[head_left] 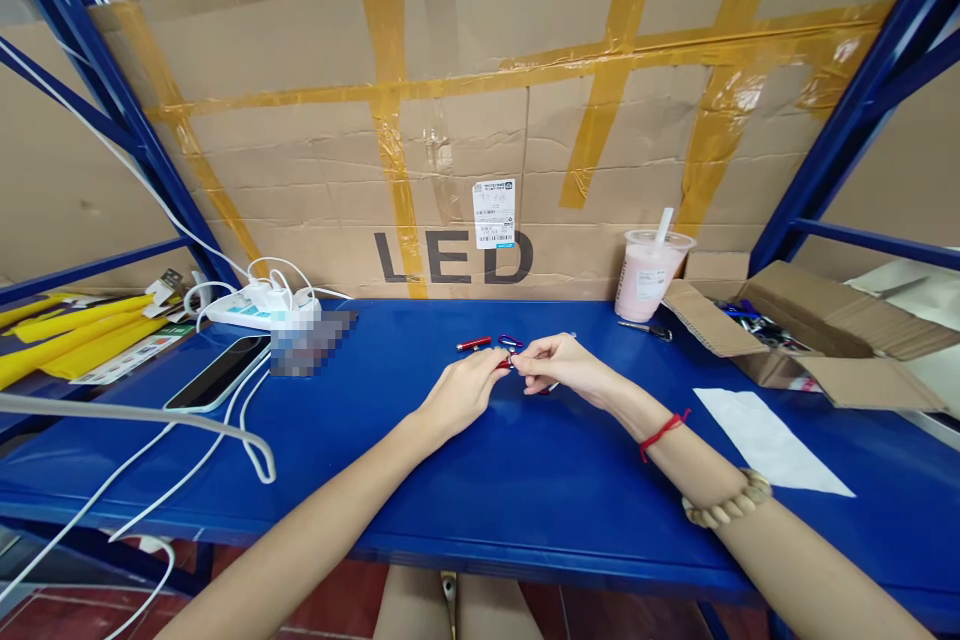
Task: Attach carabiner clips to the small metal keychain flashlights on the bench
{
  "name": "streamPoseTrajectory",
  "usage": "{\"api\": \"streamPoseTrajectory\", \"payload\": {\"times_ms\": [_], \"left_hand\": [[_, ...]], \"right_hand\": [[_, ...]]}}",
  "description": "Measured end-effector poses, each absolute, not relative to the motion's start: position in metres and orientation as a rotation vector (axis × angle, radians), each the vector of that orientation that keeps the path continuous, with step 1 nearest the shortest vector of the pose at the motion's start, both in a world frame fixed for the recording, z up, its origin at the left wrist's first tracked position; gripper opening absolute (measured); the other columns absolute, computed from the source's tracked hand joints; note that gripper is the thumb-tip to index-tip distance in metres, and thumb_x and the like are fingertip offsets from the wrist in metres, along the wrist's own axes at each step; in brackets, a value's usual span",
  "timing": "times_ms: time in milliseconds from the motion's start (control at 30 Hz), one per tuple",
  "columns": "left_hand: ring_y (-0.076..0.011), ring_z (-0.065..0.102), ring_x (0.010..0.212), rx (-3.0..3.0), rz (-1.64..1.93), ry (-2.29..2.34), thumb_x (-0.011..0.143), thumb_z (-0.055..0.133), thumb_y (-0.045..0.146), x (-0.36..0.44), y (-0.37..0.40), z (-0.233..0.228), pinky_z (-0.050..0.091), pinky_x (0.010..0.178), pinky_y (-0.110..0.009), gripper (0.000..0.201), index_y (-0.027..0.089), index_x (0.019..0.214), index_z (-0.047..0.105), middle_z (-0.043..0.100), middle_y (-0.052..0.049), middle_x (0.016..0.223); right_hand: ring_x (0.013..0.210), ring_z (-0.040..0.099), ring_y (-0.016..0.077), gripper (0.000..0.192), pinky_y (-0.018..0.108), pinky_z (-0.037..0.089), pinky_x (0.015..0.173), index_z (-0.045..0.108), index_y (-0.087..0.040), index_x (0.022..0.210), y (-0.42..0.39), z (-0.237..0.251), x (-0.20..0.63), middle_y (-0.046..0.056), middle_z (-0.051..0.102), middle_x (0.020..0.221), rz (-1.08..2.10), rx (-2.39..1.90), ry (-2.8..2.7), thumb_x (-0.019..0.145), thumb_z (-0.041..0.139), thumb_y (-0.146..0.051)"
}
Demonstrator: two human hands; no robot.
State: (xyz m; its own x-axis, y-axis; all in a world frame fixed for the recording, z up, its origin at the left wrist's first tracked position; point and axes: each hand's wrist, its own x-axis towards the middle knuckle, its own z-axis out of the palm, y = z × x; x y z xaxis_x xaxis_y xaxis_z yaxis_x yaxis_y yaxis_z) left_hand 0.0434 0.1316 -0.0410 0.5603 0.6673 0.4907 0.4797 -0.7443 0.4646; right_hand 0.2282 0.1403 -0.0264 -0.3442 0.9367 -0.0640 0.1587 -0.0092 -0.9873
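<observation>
Blue painted metal makes up the smooth, slightly shiny bench [465, 500] that spreads out beneath the fingers and on all sides of them. Over its middle, the left hand [463, 390] holds a small red piece with a silvery end [504, 363] pinched between thumb and forefinger; the right hand [561, 365] meets it there with its own fingers drawn narrow at that end, but whether they grip it I cannot tell. Just beyond the left fingers a short red metal tube [473, 344] lies on the bench, and beside it, just past where the hands meet, a purple-blue clip [510, 341]. Well left of the fingers lies a dark-screened phone in a pale case [221, 375], with a white power strip crowded with plugs and cables [259, 305] behind it and long yellow strips [82, 330] farther out. Right of the fingers and farther back stands a lidded plastic cup of pink drink with a straw [646, 275]; nearer the person on that side is a white sheet of paper [772, 440], and beyond it an open brown cardboard box of small mixed pieces [795, 325]. Facing the fingers, a huge taped carton printed LED [315, 190] walls off the back between blue metal uprights [112, 90], while reddish floor tiles [330, 600] show below the bench's near edge.
</observation>
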Motion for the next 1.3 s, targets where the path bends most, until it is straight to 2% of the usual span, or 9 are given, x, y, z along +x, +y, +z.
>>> {"api": "streamPoseTrajectory", "payload": {"times_ms": [167, 300, 600, 700, 800, 967, 1300], "left_hand": [[-0.0196, 0.053, 0.102, 2.530, 0.967, 0.942, 0.091, 0.036, 0.023, 0.043, 0.134, -0.037, 0.039, 0.087, -0.028, 0.024, 0.021, 0.110, 0.051, 0.057, -0.005, 0.113], [-0.0169, 0.054, 0.102, 2.492, 0.958, 0.958, 0.091, 0.034, 0.021, 0.045, 0.132, -0.035, 0.042, 0.083, -0.026, 0.027, 0.024, 0.115, 0.046, 0.056, -0.002, 0.115], [-0.0152, 0.059, 0.087, 2.422, 0.955, 1.113, 0.092, 0.033, 0.024, 0.049, 0.134, -0.035, 0.043, 0.074, -0.024, 0.020, 0.023, 0.105, 0.049, 0.062, 0.000, 0.099], [-0.0153, 0.059, 0.087, 2.407, 0.952, 1.157, 0.092, 0.033, 0.025, 0.049, 0.135, -0.037, 0.044, 0.072, -0.023, 0.020, 0.023, 0.106, 0.048, 0.061, 0.000, 0.100], [-0.0156, 0.058, 0.089, 2.405, 0.931, 1.184, 0.092, 0.033, 0.025, 0.049, 0.136, -0.040, 0.044, 0.072, -0.024, 0.020, 0.025, 0.106, 0.047, 0.061, 0.002, 0.102], [-0.0163, 0.058, 0.093, 2.419, 0.847, 1.185, 0.091, 0.034, 0.028, 0.048, 0.137, -0.043, 0.044, 0.071, -0.024, 0.020, 0.028, 0.106, 0.048, 0.061, 0.004, 0.103], [-0.0184, 0.059, 0.095, 2.453, 0.723, 1.171, 0.092, 0.033, 0.027, 0.050, 0.137, -0.044, 0.046, 0.073, -0.027, 0.022, 0.026, 0.111, 0.044, 0.060, 0.001, 0.107]], "right_hand": [[0.056, 0.053, 0.0051, 0.042, 0.017, 0.052, 0.054, 0.060, -0.012, 0.068, 0.141, -0.026, 0.227, 0.000, 0.055, 0.067, 1.523, -1.124, -1.498, 0.053, 0.074, -0.049], [0.056, 0.051, 0.0047, 0.043, 0.016, 0.051, 0.052, 0.059, -0.012, 0.067, 0.142, -0.025, 0.227, 0.000, 0.053, 0.065, 1.501, -1.137, -1.502, 0.053, 0.074, -0.050], [0.052, 0.050, 0.0065, 0.042, 0.014, 0.043, 0.044, 0.063, -0.012, 0.084, 0.145, -0.024, 0.226, 0.001, 0.057, 0.061, 1.109, -1.164, -1.603, 0.062, 0.070, -0.048], [0.050, 0.050, 0.0076, 0.039, 0.016, 0.042, 0.043, 0.065, -0.012, 0.080, 0.145, -0.024, 0.228, 0.002, 0.058, 0.060, 1.008, -1.128, -1.670, 0.060, 0.072, -0.045], [0.051, 0.051, 0.0085, 0.036, 0.018, 0.043, 0.043, 0.066, -0.011, 0.072, 0.147, -0.025, 0.231, 0.005, 0.061, 0.070, 0.944, -1.092, -1.732, 0.057, 0.074, -0.043], [0.049, 0.051, 0.0082, 0.033, 0.021, 0.044, 0.045, 0.069, -0.012, 0.073, 0.149, -0.027, 0.234, 0.007, 0.061, 0.076, 0.828, -1.065, -1.832, 0.061, 0.071, -0.043], [0.052, 0.052, 0.0092, 0.034, 0.020, 0.044, 0.044, 0.070, -0.015, 0.075, 0.152, -0.032, 0.237, 0.007, 0.060, 0.078, 0.750, -1.175, -1.952, 0.063, 0.069, -0.047]]}}
